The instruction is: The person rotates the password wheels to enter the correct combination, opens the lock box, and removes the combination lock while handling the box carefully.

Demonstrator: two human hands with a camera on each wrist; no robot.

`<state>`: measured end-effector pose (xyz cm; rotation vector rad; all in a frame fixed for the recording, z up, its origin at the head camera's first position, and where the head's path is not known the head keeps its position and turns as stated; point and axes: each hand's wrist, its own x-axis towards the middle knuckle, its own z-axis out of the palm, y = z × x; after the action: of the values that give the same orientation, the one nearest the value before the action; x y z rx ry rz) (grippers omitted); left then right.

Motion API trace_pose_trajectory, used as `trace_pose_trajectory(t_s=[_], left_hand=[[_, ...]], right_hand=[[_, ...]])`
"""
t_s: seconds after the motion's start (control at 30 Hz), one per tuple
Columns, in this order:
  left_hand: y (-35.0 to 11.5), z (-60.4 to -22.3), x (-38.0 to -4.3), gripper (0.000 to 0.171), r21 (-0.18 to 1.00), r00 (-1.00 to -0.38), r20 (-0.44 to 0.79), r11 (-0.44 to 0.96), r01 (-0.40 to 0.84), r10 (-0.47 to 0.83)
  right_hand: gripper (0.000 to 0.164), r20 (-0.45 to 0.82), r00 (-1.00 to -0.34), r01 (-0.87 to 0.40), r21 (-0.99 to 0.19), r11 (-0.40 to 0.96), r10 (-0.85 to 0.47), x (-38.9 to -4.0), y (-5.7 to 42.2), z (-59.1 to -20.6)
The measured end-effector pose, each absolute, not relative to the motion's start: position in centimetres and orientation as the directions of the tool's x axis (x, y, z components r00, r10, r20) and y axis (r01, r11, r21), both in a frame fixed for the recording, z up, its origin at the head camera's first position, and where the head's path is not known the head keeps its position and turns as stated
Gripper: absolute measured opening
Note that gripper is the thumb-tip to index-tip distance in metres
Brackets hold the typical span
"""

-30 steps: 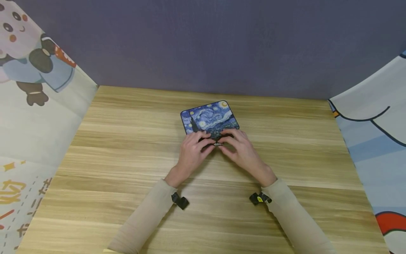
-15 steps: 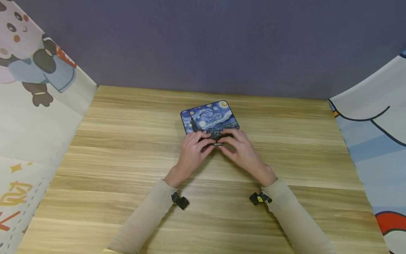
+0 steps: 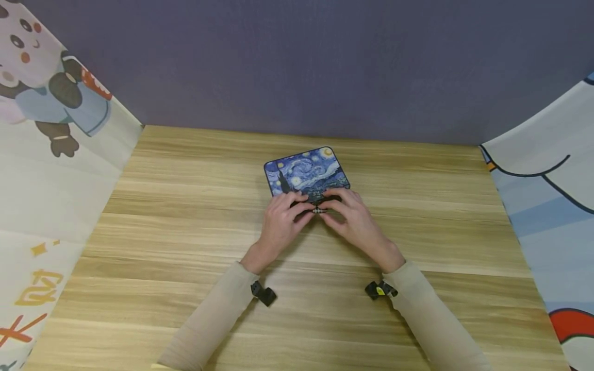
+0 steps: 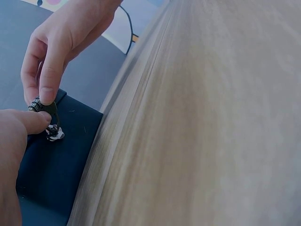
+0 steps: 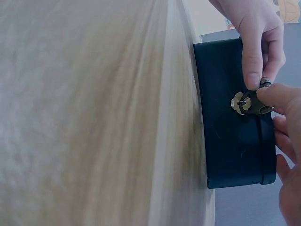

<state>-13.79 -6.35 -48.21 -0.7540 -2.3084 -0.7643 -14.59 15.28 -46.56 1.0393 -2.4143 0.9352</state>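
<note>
A box [image 3: 306, 167] with a starry-night painting on its lid and dark sides [image 5: 225, 150] stands on the table, lid down. At its front a small combination padlock [image 5: 257, 106] with number dials hangs by its shackle from a metal clasp [image 5: 238, 103]. My left hand [image 3: 280, 216] pinches one end of the padlock between thumb and index finger. From the other side my right hand [image 3: 355, 221] pinches it the same way. Other fingertips of both hands rest on the lid's front edge. The digits on the dials are too small to read.
The wooden table [image 3: 185, 232] runs back to a dark blue-grey wall [image 3: 297, 67]. Printed cloths hang on either side, a cartoon animal one [image 3: 60, 196] at left and a blue-white one [image 3: 547, 206] at right. Small black cameras [image 3: 263, 293] sit on both wrists.
Both hands keep their pinch on the padlock with no clear movement, and the box stays put. Only the left cloth sways a little, its print shifting to the right.
</note>
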Motion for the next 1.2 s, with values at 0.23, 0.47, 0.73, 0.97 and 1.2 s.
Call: trace_pose_trajectory(t_s=[0.23,0.47,0.73,0.97,1.2], left_hand=[[-6.33,-48.15,-13.75,0.015,0.333,-0.666,0.673,0.673,0.661,0.322],[-6.34,-48.09,-13.71,0.015,0.337,-0.667,0.673,0.67,0.661,0.319],[-6.32,-48.01,-13.71,0.016,0.333,-0.66,0.68,0.666,0.667,0.321],[-6.32,-48.03,-13.74,0.016,0.338,-0.661,0.679,0.663,0.668,0.32],[-6.24,-48.15,-13.78,0.017,0.351,-0.664,0.681,0.658,0.666,0.309]], right_hand=[[0.025,0.543,-0.669,-0.741,-0.432,0.514,-0.508,-14.53,15.27,-46.5],[0.026,0.535,-0.671,-0.739,-0.43,0.518,-0.513,-14.56,15.27,-46.4],[0.027,0.54,-0.665,-0.744,-0.428,0.512,-0.515,-14.51,15.26,-46.38],[0.03,0.535,-0.662,-0.748,-0.428,0.507,-0.524,-14.6,15.33,-46.37],[0.028,0.516,-0.679,-0.733,-0.432,0.525,-0.523,-14.76,15.47,-46.56]])
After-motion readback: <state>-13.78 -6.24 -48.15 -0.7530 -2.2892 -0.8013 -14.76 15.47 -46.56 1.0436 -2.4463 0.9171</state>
